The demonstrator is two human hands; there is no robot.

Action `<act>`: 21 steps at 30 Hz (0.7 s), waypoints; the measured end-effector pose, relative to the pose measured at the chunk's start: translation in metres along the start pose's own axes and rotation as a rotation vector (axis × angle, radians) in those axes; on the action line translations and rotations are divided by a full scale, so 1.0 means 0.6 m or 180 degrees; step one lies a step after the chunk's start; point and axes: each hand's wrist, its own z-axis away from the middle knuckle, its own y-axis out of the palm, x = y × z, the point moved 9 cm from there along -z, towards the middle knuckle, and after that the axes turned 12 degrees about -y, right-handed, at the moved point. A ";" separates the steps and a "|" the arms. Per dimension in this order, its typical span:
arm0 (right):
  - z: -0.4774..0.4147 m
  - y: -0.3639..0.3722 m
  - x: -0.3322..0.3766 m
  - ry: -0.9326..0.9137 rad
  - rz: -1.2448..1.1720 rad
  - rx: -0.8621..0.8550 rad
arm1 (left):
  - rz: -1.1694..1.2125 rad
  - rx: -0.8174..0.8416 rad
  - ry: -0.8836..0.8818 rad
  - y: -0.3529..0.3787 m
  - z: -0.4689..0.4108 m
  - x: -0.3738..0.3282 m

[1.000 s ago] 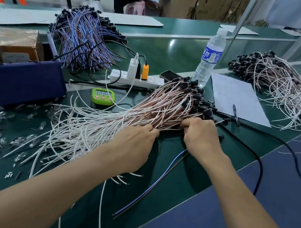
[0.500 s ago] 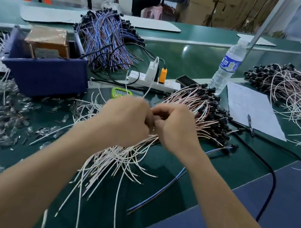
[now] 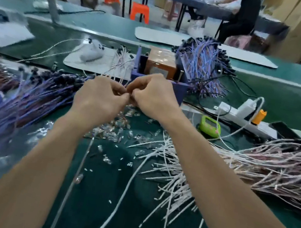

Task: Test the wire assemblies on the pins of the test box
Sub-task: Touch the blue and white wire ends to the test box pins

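Blue-walled and holding one copper-brown block, the test box (image 3: 157, 84) stands on the green bench (image 3: 95, 200). Both hands are raised just in front of it, covering part of its near wall. The left hand (image 3: 98, 101) and right hand (image 3: 153, 96) have curled fingers, and their tips meet to pinch a wire assembly (image 3: 128, 92) that is almost wholly hidden between them. One white wire (image 3: 86, 154) runs up from nearer the camera and vanishes behind the left wrist; whether it is the pinched piece cannot be told.

Three large bundles lie around the box: a purple-blue bundle (image 3: 199, 68) touching its right rear, a purple bundle (image 3: 36, 98) to its left, and a pink-and-white bundle (image 3: 256, 167) to its right and nearer. A few loose wires (image 3: 121, 63) lie on one white mat (image 3: 78, 62) just left of the box. Clear plastic bits (image 3: 115, 130) litter the bench in front of it, under the wrists. Right of the box are one green timer (image 3: 210, 125) and one power strip (image 3: 248, 120) carrying one orange plug (image 3: 258, 116). Beyond the box stand two orange stools (image 3: 140, 12), and one seated person (image 3: 239, 17).
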 end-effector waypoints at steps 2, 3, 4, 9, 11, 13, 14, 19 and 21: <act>-0.026 0.053 0.027 -0.0165 -0.0036 0.0292 | -0.0182 -0.0406 -0.0246 -0.042 -0.013 0.057; -0.037 0.081 0.038 -0.0233 -0.0027 0.0450 | -0.0178 -0.0608 -0.0382 -0.063 -0.019 0.087; -0.047 0.109 0.047 -0.0274 -0.0008 0.0607 | -0.0160 -0.0771 -0.0521 -0.082 -0.022 0.118; -0.080 0.227 0.084 -0.0454 0.0348 0.1414 | -0.0230 -0.1334 -0.0911 -0.143 -0.013 0.237; -0.087 0.259 0.099 -0.0640 0.0649 0.1666 | -0.0357 -0.1467 -0.0868 -0.154 -0.011 0.258; -0.097 0.274 0.109 -0.0766 0.0821 0.1626 | -0.0436 -0.1403 -0.0851 -0.150 -0.013 0.272; -0.102 0.277 0.112 -0.0850 0.0926 0.1546 | -0.0445 -0.1371 -0.0836 -0.145 -0.012 0.276; -0.114 0.286 0.105 -0.1233 0.1357 0.1306 | -0.0529 -0.1574 -0.0687 -0.134 -0.015 0.271; -0.114 0.287 0.098 -0.1213 0.1279 0.1316 | -0.0585 -0.1609 -0.0695 -0.131 -0.016 0.267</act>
